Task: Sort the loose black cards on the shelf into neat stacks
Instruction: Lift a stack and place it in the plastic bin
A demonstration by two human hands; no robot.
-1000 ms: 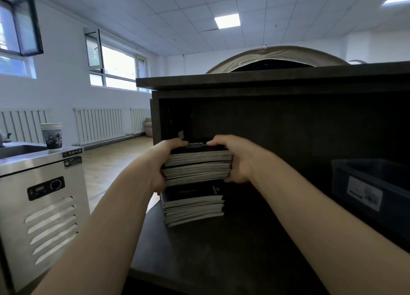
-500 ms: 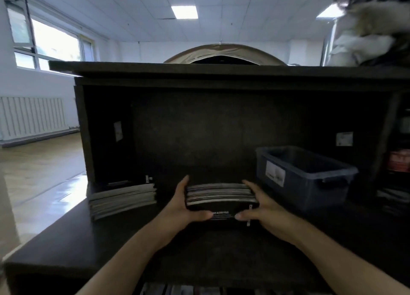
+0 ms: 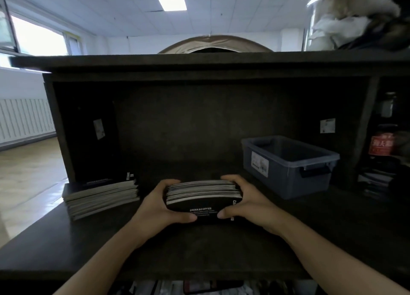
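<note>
Card bundle, mid-shelf, between settled stack and grey bin: left hand and right hand are clamping its ends, thumbs in front; squaring edges evenly advisable before releasing.

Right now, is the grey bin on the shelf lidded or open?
Open: the grey bin has no lid, and its dark interior shows; contents cannot tell.

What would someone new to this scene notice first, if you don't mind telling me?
Most striking is the stack of black cards at the middle of the dark shelf, clasped by the left hand and the right hand, its front card reading DRINK&COFFEE. A second stack lies apart at the shelf's left end, and a grey plastic bin stands to the right.
</note>
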